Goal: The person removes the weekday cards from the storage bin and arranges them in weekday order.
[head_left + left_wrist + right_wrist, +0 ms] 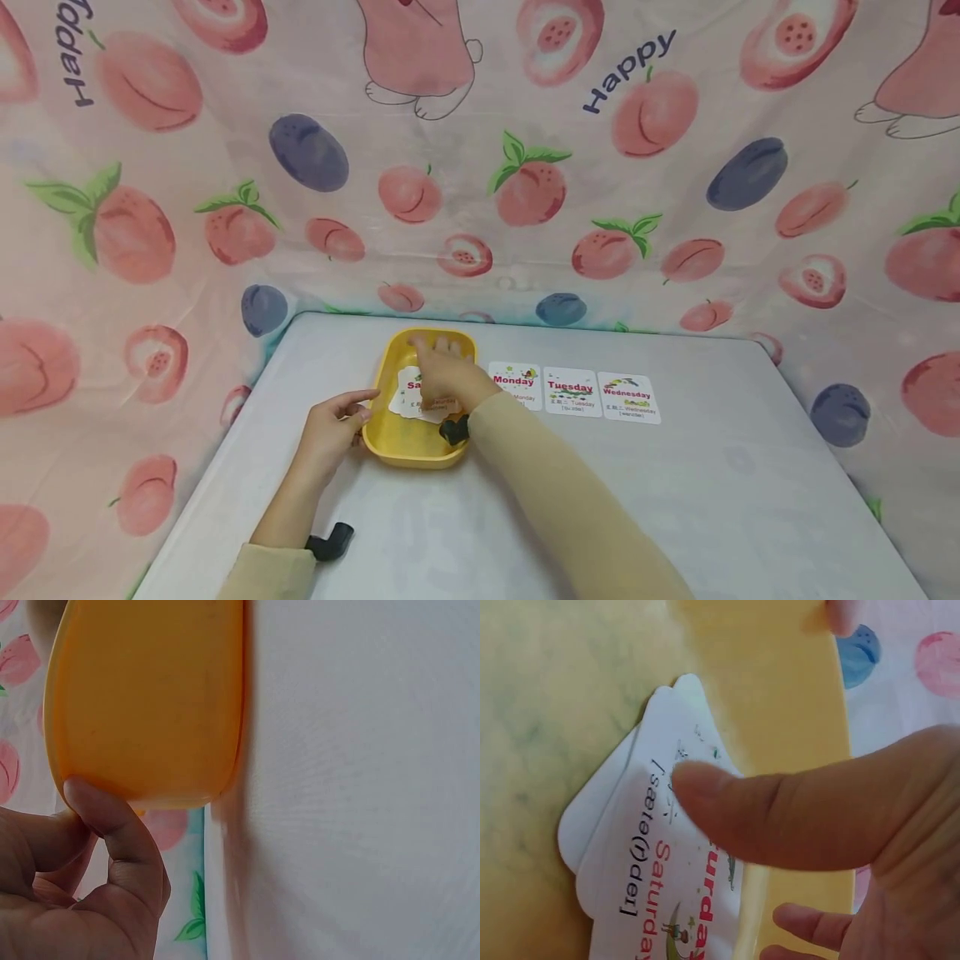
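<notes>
A yellow plastic tray (pixel 401 446) stands on the table, with a small pile of white cards inside. The top one is the Saturday card (pixel 645 847), and another white card (pixel 592 802) sticks out from beneath it. My left hand (pixel 330 429) pinches the tray's left rim between thumb and finger, as the left wrist view shows up close. Over the pile is my right hand (pixel 450 379), its thumb stretched across the Saturday card and its other fingers apart from the thumb. Whether the thumb touches the card I cannot tell.
Right of the tray, the Monday card (pixel 517 385), Tuesday card (pixel 572 392) and Wednesday card (pixel 628 397) lie face up in a row. The white table (pixel 712 500) meets a fruit-patterned cloth (pixel 465 167) behind and at both sides.
</notes>
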Tool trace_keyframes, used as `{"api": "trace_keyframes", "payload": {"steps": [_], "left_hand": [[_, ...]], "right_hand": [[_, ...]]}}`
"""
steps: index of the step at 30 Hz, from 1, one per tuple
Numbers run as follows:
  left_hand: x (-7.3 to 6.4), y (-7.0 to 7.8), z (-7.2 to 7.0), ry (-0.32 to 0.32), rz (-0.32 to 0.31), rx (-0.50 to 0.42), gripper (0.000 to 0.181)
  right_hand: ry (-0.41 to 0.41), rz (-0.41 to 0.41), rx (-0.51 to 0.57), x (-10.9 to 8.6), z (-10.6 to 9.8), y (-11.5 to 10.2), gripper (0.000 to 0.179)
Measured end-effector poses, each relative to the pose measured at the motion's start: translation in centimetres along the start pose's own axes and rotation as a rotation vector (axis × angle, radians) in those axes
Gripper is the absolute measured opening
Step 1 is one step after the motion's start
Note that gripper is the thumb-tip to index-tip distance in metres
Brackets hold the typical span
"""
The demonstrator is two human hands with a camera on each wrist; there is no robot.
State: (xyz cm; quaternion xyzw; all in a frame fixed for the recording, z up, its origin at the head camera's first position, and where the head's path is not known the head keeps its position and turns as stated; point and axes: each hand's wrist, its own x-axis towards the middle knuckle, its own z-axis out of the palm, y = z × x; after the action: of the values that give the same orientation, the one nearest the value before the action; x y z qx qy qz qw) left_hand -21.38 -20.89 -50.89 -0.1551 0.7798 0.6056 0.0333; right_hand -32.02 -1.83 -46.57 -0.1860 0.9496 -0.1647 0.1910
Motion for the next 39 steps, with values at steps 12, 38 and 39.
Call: {"api": "trace_keyframes", "payload": {"steps": [12, 38, 39], "left_hand": [[-0.1, -0.2, -0.1, -0.006, -0.007, -0.001, 0.035], [0.2, -0.3, -0.3, -0.010, 0.007, -0.009, 0.035], [0.2, -0.2, -0.3, -0.010, 0.009, -0.009, 0.035]], "right_hand": [[-0.015, 0.031, -0.083, 0.0, 1.0, -0.3, 0.112], [0.160, 0.041, -0.095, 2.3, 2.3, 0.1, 0.103], [0.167, 0.039, -0.097, 2.3, 2.3, 0.1, 0.103]]}}
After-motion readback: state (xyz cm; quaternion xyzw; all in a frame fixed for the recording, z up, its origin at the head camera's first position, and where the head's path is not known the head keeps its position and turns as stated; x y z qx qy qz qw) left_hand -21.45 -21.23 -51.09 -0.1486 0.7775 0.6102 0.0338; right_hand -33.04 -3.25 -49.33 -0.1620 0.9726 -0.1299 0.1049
